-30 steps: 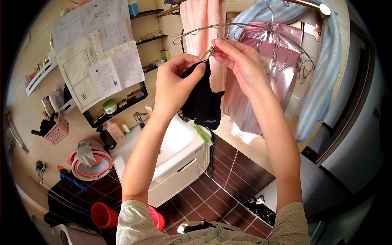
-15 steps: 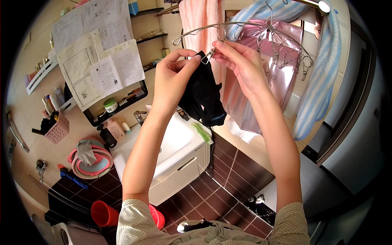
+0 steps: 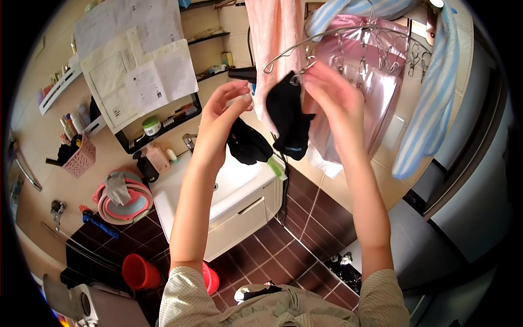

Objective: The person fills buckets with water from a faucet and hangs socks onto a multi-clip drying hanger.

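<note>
A black sock (image 3: 287, 111) with a small blue line near its lower end hangs from a metal clip (image 3: 296, 79) on the curved wire hanger (image 3: 321, 35). My right hand (image 3: 336, 101) is right beside that clip, its fingers smeared by motion; whether they still pinch it I cannot tell. To the left, my left hand (image 3: 224, 111) is raised with curled fingers, apart from the clipped sock. A second black sock (image 3: 249, 143) hangs from its palm side, above the sink (image 3: 239, 177); the grip itself is hidden. Several free clips dangle along the hanger's right part.
Behind the hanger hang a pink towel (image 3: 272, 38), a pink glossy bag (image 3: 376, 82) and a blue-striped towel (image 3: 430, 120). Papers (image 3: 147, 82) cover the cabinet at left. Pink basins (image 3: 125, 201) hang by the sink, and a red bucket (image 3: 140, 271) stands on the floor.
My left hand has let go of the clipped sock's top and moved left. The second black sock now shows separately below it. The hanger appears further right and my right hand has blurred.
</note>
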`<control>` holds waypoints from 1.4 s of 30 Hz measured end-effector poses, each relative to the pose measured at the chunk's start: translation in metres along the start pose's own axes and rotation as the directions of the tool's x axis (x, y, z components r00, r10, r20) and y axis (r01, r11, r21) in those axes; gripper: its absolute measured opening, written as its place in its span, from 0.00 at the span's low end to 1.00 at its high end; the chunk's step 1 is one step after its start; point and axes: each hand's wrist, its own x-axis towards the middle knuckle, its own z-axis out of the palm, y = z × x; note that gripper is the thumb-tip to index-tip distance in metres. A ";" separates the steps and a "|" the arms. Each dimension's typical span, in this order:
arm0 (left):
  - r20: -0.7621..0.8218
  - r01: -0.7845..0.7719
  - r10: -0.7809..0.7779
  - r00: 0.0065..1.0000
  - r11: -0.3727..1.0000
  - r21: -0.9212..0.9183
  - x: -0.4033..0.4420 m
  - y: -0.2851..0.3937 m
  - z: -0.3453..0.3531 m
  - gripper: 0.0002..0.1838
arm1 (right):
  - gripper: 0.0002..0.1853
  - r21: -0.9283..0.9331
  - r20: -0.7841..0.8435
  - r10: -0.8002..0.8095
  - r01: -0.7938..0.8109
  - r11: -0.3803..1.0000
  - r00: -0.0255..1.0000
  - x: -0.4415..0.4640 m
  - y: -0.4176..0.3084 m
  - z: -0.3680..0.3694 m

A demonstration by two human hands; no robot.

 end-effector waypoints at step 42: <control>-0.008 0.394 -0.401 0.916 0.895 0.211 -0.224 -0.095 0.045 0.21 | 0.04 0.417 0.224 0.702 -0.717 0.558 0.676 -0.210 0.048 -0.054</control>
